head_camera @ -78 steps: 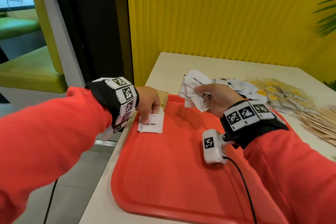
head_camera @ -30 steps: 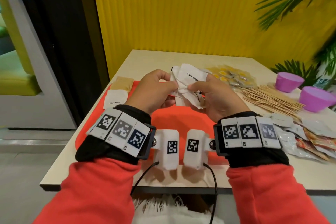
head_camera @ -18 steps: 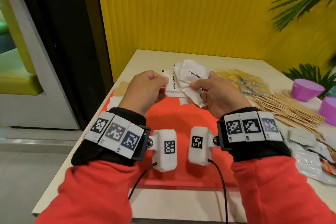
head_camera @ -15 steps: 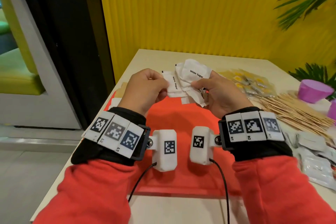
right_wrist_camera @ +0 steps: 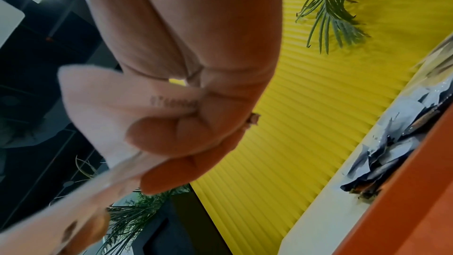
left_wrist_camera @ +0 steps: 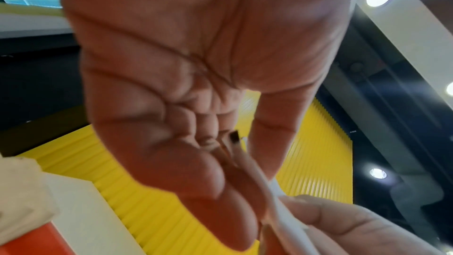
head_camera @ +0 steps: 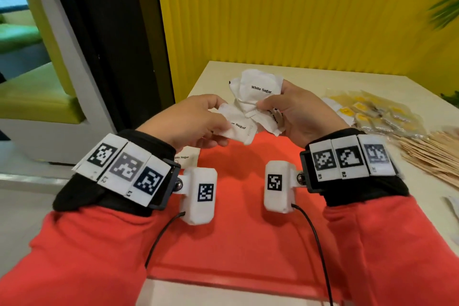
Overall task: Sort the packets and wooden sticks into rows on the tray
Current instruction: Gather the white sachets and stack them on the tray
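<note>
Both hands are raised over the red tray (head_camera: 248,206). My right hand (head_camera: 293,112) grips a bunch of white sugar packets (head_camera: 258,87); the right wrist view shows those packets (right_wrist_camera: 102,104) pressed under its curled fingers. My left hand (head_camera: 193,122) pinches one white sugar packet (head_camera: 236,126) at the bunch's lower left edge. In the left wrist view that packet (left_wrist_camera: 277,201) is seen edge-on between thumb and fingers. Another white sugar packet (head_camera: 186,158) lies on the tray's far left, partly hidden by my left wrist. Wooden sticks (head_camera: 432,154) lie heaped on the table at the right.
Several yellow clear packets (head_camera: 372,114) lie on the cream table (head_camera: 310,77) behind the sticks. A ribbed yellow wall (head_camera: 285,12) stands close behind the table. The table's left edge drops to the floor beside a green bench (head_camera: 32,97).
Since the earliest frame my left hand has left the packet lying on the tray and come up to the bunch. In the last half second it has drawn one packet down and left.
</note>
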`<state>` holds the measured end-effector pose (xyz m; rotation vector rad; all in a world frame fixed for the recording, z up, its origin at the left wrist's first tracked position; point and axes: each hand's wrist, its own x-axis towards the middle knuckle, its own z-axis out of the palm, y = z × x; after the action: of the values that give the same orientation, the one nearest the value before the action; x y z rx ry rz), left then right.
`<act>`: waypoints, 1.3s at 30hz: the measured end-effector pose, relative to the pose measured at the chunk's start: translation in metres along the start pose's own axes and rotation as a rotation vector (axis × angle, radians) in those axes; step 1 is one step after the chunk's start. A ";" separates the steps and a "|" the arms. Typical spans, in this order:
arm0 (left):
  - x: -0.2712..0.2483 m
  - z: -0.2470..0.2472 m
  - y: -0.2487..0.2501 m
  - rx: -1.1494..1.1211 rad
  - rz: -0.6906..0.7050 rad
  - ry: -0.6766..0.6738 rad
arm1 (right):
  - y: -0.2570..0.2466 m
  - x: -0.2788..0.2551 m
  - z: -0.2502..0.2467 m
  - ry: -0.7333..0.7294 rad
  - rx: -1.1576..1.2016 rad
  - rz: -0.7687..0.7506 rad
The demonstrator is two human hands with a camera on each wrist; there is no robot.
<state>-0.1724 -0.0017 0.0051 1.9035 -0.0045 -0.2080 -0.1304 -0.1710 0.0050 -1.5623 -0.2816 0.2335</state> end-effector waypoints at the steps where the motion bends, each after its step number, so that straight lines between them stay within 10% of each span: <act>1: 0.001 -0.002 -0.002 0.023 0.005 0.002 | 0.000 0.000 -0.001 -0.001 -0.001 0.000; 17: 0.016 -0.053 -0.032 0.581 -0.378 -0.052 | -0.003 0.008 -0.014 0.017 0.133 -0.007; 39: 0.032 -0.038 -0.025 1.303 -0.511 -0.206 | -0.001 0.005 -0.012 0.040 0.173 0.064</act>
<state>-0.1383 0.0388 -0.0105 3.1402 0.2686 -0.9152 -0.1217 -0.1810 0.0061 -1.4045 -0.1753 0.2696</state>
